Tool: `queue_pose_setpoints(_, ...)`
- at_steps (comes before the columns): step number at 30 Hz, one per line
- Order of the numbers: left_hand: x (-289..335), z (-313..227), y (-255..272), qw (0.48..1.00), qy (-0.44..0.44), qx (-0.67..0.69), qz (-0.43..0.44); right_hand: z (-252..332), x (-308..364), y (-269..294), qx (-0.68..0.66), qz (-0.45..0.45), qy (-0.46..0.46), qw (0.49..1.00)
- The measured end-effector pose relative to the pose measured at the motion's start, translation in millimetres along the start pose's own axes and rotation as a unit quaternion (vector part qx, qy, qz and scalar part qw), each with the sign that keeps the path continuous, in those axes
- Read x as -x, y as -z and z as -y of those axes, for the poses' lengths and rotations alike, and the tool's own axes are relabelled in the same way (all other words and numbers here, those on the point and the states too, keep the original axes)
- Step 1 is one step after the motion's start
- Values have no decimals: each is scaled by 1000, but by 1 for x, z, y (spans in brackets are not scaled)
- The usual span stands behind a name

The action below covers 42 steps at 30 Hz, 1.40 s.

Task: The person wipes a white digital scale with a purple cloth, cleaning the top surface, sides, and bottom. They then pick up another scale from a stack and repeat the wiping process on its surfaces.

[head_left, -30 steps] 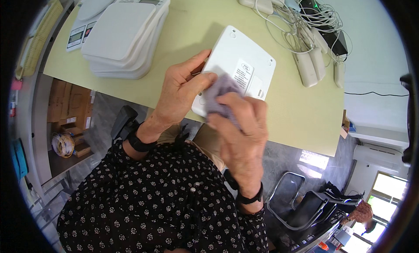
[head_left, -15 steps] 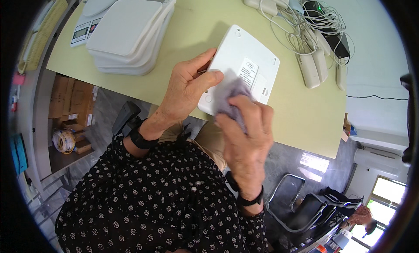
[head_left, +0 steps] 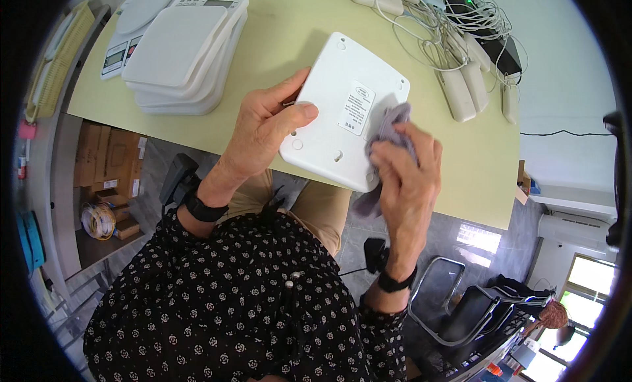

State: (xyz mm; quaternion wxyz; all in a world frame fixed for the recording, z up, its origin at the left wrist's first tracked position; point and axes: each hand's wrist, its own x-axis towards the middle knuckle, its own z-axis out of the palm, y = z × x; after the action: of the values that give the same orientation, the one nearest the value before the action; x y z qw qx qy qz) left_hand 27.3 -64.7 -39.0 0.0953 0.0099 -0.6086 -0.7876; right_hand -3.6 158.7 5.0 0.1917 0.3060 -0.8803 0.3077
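Note:
A flat white kitchen scale (head_left: pixel 322 128) is held above the near part of the table, its underside with a printed label facing up. My left hand (head_left: pixel 266 118) grips its left edge, thumb on top and fingers underneath. In my right hand (head_left: pixel 408 174) is a greyish-purple cloth (head_left: pixel 388 128), pressed against the scale's right side; part of the cloth hangs below the scale's near corner. The cloth covers some of the right part of the underside.
A stack of white kitchen scales (head_left: pixel 178 53) stands at the left of the yellow-green table (head_left: pixel 276 26), beside another scale with a round top (head_left: pixel 141 10). Tangled white cables (head_left: pixel 438 33) and white adapters (head_left: pixel 457 92) lie at the far right. A metal-framed chair (head_left: pixel 461 309) stands at the lower right.
My right hand has moved the cloth rightward across the underside, from the label's near side to the right edge. The scale and my left hand have shifted slightly left.

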Motion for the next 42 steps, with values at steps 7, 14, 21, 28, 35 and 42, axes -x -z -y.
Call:
queue_pose_setpoints(7,0,0,1,999,-8,21,26,-37,-53,-25,1,-51,-15,999)
queue_pose_setpoints(14,-1,-4,4,1000,14,0,24,6,-9,-5,-3,26,68,997)
queue_pose_setpoints(21,1,-3,0,1000,9,-5,18,19,-15,3,-19,39,39,998)
queue_pose_setpoints(28,1,-2,5,1000,22,10,11,35,-33,-28,-18,46,82,995)
queue_pose_setpoints(35,2,-1,4,1000,17,-1,24,27,-8,6,-60,112,67,990)
queue_pose_setpoints(42,1,0,5,999,-15,12,46,-35,-50,-12,-13,21,-1,1000)
